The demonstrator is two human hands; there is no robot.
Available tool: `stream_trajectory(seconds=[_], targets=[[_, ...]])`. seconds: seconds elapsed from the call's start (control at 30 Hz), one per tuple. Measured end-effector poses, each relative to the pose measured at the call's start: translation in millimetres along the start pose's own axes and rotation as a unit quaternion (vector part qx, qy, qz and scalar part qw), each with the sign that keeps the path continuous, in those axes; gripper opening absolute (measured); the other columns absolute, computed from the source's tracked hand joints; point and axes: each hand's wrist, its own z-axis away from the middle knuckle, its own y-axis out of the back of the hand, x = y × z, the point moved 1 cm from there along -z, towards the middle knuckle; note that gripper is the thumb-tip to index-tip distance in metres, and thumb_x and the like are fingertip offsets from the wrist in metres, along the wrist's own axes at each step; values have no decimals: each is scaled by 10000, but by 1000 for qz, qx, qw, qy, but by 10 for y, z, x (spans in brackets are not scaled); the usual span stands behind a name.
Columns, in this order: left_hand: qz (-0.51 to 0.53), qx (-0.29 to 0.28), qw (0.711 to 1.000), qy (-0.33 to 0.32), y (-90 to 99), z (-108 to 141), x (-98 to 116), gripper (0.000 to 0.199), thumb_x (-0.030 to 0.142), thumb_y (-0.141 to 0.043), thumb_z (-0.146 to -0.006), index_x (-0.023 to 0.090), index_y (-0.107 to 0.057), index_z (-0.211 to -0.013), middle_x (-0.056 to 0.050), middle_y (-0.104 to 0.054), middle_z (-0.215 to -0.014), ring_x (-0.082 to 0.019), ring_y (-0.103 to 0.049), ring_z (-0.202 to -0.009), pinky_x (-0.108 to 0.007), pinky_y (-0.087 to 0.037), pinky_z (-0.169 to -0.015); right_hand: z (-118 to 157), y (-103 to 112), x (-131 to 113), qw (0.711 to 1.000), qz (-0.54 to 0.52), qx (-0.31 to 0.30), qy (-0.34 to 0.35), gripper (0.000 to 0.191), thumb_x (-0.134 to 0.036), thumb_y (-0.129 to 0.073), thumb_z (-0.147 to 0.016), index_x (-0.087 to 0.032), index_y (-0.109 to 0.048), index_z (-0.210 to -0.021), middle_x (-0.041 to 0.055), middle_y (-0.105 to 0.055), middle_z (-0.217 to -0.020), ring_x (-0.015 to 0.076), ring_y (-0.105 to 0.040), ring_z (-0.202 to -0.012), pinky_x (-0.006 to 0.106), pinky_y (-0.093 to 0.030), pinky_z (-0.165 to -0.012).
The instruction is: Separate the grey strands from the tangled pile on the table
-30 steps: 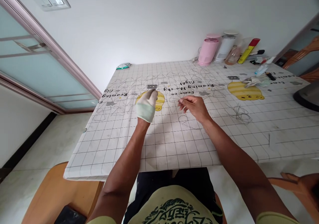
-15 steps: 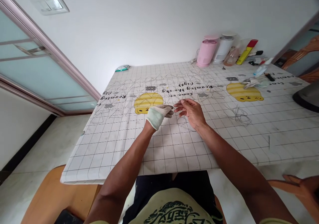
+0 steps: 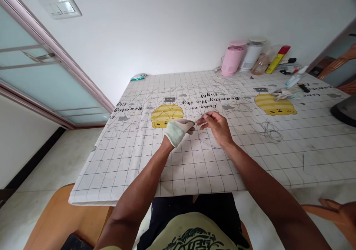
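My left hand (image 3: 180,130), in a pale knitted glove, is closed with its fingertips pinched on a thin wire. My right hand (image 3: 218,127) is bare, close beside it, with thumb and forefinger pinched on the wire and the other fingers curled. Below the right hand, a loose curve of the thin grey wire (image 3: 204,138) hangs or lies over the tablecloth. The short stretch between the fingertips is too fine to make out well. Many thin wire pieces bent into angular shapes (image 3: 112,132) lie across the table's left and far parts.
A tangled bundle of wire (image 3: 269,132) lies to the right on the checked tablecloth (image 3: 191,168). Behind stand a pink device (image 3: 233,60), a white device (image 3: 251,57), bottles and a yellow can (image 3: 278,59). A crumpled glove (image 3: 287,93) and a green packet (image 3: 138,77) lie farther off.
The view has shifted slightly. My right thumb and forefinger have drawn closer together in a pinch; both hands stay in nearly the same place over the table.
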Motion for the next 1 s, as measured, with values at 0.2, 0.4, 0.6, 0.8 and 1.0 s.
stream_trajectory(seconds=[0.2, 0.4, 0.6, 0.8, 1.0], targets=[[57, -3, 998, -37, 94, -32, -30, 331, 389, -755, -879, 200, -800, -1146, -65, -810, -1020, -222, -751, -1000, -354, -564, -972, 27, 0, -29, 1000, -1, -12, -13, 358, -572, -781, -909, -221, -723, -946, 78, -790, -864, 218, -748, -757, 350, -610, -667], [228, -74, 967, -84, 160, -97, -107, 487, 465, -778, -868, 123, -756, -1213, -114, -776, -1057, -183, -718, -882, -383, -580, -932, 61, -34, -54, 991, -107, -60, -50, 290, -483, -815, -911, -203, -743, -940, 58, -760, -801, 193, -707, -678, 334, -569, -619], [153, -47, 984, -74, 109, -68, -101, 404, 318, -785, -816, 140, -786, -1179, -83, -784, -1005, -162, -709, -839, -338, -573, -878, 82, -76, -43, 985, -116, -85, -95, 354, -534, -858, -847, -211, -728, -906, 42, -753, -783, 176, -674, -630, 329, -561, -597], [145, -11, 983, -108, 73, -34, -83, 307, 395, -753, -856, 158, -805, -1043, -35, -740, -829, -152, -670, -767, -318, -558, -814, 133, -122, -91, 987, -94, -113, -60, 315, -517, -808, -906, -213, -730, -935, 54, -753, -785, 182, -670, -644, 335, -550, -610], [207, -47, 972, -98, 86, -67, -126, 373, 500, -809, -820, 148, -758, -932, -32, -684, -745, -159, -636, -716, -343, -544, -783, 152, -128, -114, 991, -56, -117, -28, 321, -537, -780, -923, -221, -728, -941, 50, -750, -784, 188, -680, -653, 346, -567, -620]])
